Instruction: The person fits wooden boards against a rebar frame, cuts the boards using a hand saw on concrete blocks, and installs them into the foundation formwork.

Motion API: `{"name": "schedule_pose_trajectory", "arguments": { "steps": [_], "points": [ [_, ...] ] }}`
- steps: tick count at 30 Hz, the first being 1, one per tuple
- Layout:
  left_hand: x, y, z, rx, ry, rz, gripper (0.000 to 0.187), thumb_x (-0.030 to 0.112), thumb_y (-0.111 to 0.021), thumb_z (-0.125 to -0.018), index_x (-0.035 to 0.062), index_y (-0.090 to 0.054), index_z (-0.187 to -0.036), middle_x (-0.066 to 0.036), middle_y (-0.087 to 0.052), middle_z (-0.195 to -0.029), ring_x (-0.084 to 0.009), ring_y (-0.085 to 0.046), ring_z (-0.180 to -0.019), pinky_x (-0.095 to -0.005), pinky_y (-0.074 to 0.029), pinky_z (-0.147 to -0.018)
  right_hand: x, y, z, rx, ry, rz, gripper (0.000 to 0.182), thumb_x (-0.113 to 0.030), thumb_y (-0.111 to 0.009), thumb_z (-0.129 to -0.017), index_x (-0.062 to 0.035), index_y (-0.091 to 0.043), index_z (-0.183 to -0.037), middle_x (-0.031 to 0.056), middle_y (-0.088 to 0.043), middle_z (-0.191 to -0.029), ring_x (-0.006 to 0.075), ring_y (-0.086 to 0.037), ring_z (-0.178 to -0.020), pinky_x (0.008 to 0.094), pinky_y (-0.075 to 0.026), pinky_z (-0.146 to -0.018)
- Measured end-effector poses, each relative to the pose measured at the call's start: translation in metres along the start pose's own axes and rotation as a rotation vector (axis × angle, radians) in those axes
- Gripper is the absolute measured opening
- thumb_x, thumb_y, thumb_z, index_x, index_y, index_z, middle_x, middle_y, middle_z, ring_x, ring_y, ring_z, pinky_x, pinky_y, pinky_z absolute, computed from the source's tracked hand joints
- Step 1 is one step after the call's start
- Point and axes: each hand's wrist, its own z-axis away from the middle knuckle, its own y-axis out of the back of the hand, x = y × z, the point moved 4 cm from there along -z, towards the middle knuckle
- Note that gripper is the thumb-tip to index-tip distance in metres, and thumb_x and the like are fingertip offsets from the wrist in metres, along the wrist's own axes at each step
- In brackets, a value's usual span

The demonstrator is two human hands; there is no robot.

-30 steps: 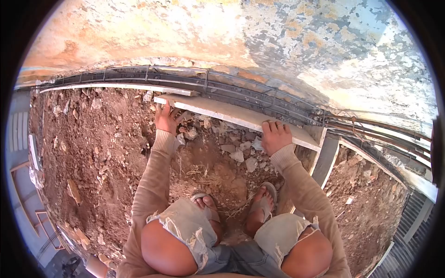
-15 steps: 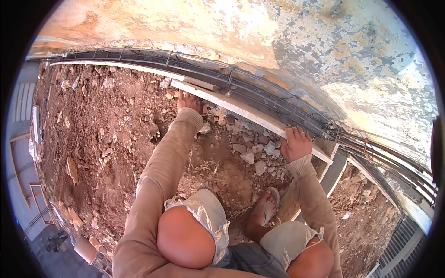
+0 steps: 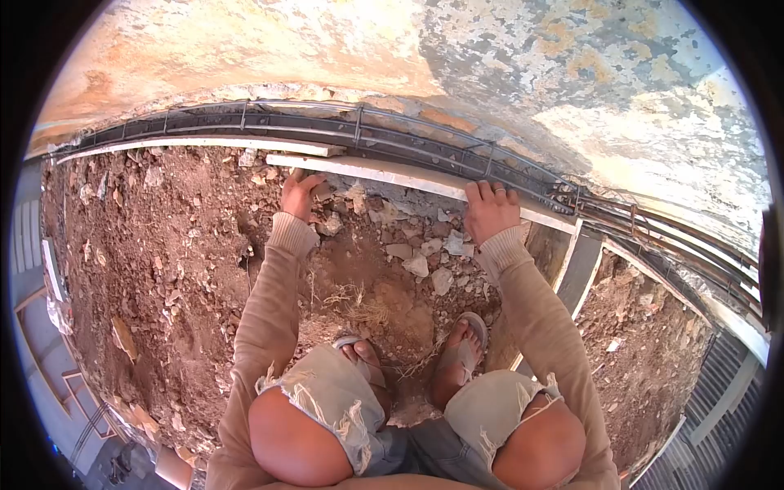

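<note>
A long pale wooden board (image 3: 384, 173) lies along the edge of a trench beside the wall. My right hand (image 3: 492, 211) is closed on it toward its right end, fingers hooked over the top edge. Close to the board's left end, my left hand (image 3: 300, 194) is just below it, with fingers apart and tips at its lower edge. Whether those tips press on the wood is hard to make out. Behind the board, a steel rebar cage (image 3: 359, 131) runs along the trench. Another thin board (image 3: 204, 144) continues to the left, its end just behind the first one.
Broken stones (image 3: 416, 263) and loose reddish soil (image 3: 188, 269) cover the ground before me. A weathered wall (image 3: 506, 65) rises behind the trench. More rebar (image 3: 678, 253) extends right, above a wooden form (image 3: 584, 261). Corrugated metal sheets (image 3: 727, 416) lie at lower right.
The view has shifted, and both hands appear further left and higher. My left hand has come slightly away from the board, its fingers more spread. My right hand keeps its hold.
</note>
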Motion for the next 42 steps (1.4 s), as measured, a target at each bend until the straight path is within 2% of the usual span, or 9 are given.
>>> {"name": "schedule_pose_trajectory", "arguments": {
  "steps": [4,8,12,14,17,29,31,36,42],
  "points": [
    [0.015,-0.017,0.003,-0.046,0.080,0.624,0.069,0.032,-0.073,-0.090,-0.0064,-0.042,-0.138,-0.027,-0.036,-0.148,-0.0399,-0.036,-0.137,-0.0561,-0.024,-0.120,-0.001,0.001,0.001,-0.108,-0.026,-0.030,0.031,-0.016,-0.068,-0.081,-0.0077,-0.059,-0.109,0.0137,-0.069,-0.108,0.0333,-0.067,-0.099,0.0491,-0.050,-0.084],
    [0.003,-0.025,-0.004,-0.051,0.033,0.338,0.042,0.032,-0.067,-0.098,0.0024,-0.057,-0.127,-0.012,-0.062,-0.129,-0.0260,-0.056,-0.123,-0.0463,-0.043,-0.104,-0.012,-0.005,0.011,-0.102,-0.010,0.027,0.033,-0.018,-0.067,-0.083,-0.0077,-0.057,-0.113,0.0139,-0.068,-0.108,0.0349,-0.067,-0.105,0.0491,-0.050,-0.086],
    [0.005,-0.029,-0.015,-0.077,-0.009,0.375,0.028,0.025,-0.063,-0.101,0.0035,-0.062,-0.119,-0.009,-0.063,-0.124,-0.0247,-0.059,-0.118,-0.0450,-0.047,-0.100,0.005,-0.006,0.004,-0.125,-0.041,-0.058,0.032,-0.018,-0.066,-0.084,-0.0073,-0.058,-0.113,0.0136,-0.068,-0.108,0.0334,-0.066,-0.107,0.0503,-0.050,-0.087],
    [0.004,-0.030,-0.017,-0.021,-0.025,0.376,0.031,0.025,-0.063,-0.101,0.0033,-0.061,-0.123,-0.008,-0.062,-0.124,-0.0248,-0.059,-0.117,-0.0452,-0.047,-0.101,0.019,0.001,0.010,-0.091,-0.032,-0.060,0.032,-0.019,-0.066,-0.085,-0.0075,-0.058,-0.113,0.0133,-0.068,-0.107,0.0321,-0.065,-0.108,0.0503,-0.050,-0.087],
    [-0.004,-0.026,-0.025,-0.001,-0.031,0.380,0.035,0.026,-0.063,-0.101,0.0028,-0.059,-0.128,-0.009,-0.061,-0.126,-0.0257,-0.058,-0.118,-0.0455,-0.047,-0.103,0.044,0.003,0.023,-0.317,-0.222,-0.013,0.038,-0.028,-0.070,-0.085,-0.0093,-0.057,-0.115,0.0112,-0.066,-0.113,0.0327,-0.065,-0.109,0.0483,-0.050,-0.093],
    [0.006,-0.044,-0.011,-0.035,0.025,0.347,0.045,0.036,-0.063,-0.100,0.0021,-0.056,-0.129,-0.012,-0.059,-0.130,-0.0283,-0.055,-0.122,-0.0458,-0.043,-0.111,0.068,0.004,0.031,-0.313,-0.149,-0.058,0.038,-0.030,-0.066,-0.089,-0.0110,-0.057,-0.121,0.0117,-0.066,-0.123,0.0298,-0.062,-0.119,0.0473,-0.048,-0.101],
    [0.006,-0.044,-0.008,-0.015,-0.018,0.345,0.068,0.033,-0.070,-0.097,-0.0081,-0.036,-0.139,-0.017,-0.045,-0.143,-0.0340,-0.050,-0.129,-0.0569,-0.042,-0.113,0.063,-0.001,0.033,-0.320,-0.125,-0.074,0.038,-0.029,-0.065,-0.090,-0.0104,-0.056,-0.122,0.0130,-0.065,-0.126,0.0311,-0.060,-0.122,0.0475,-0.048,-0.103],
    [0.006,-0.046,-0.006,-0.013,0.002,0.345,0.089,0.034,-0.074,-0.093,-0.0031,-0.017,-0.150,-0.019,-0.046,-0.139,-0.0377,-0.052,-0.124,-0.0542,-0.047,-0.107,0.066,-0.002,0.029,-0.272,-0.096,-0.042,0.041,-0.031,-0.065,-0.090,-0.0092,-0.054,-0.122,0.0139,-0.065,-0.125,0.0345,-0.061,-0.122,0.0498,-0.048,-0.102],
    [0.020,-0.039,-0.002,-0.002,0.060,0.320,0.097,0.038,-0.077,-0.090,-0.0020,-0.016,-0.154,-0.022,-0.039,-0.147,-0.0452,-0.046,-0.129,-0.0573,-0.051,-0.101,0.065,-0.003,0.033,-0.261,-0.150,-0.051,0.041,-0.034,-0.068,-0.090,-0.0098,-0.055,-0.121,0.0140,-0.065,-0.127,0.0347,-0.059,-0.125,0.0493,-0.048,-0.102]
  ]
}}
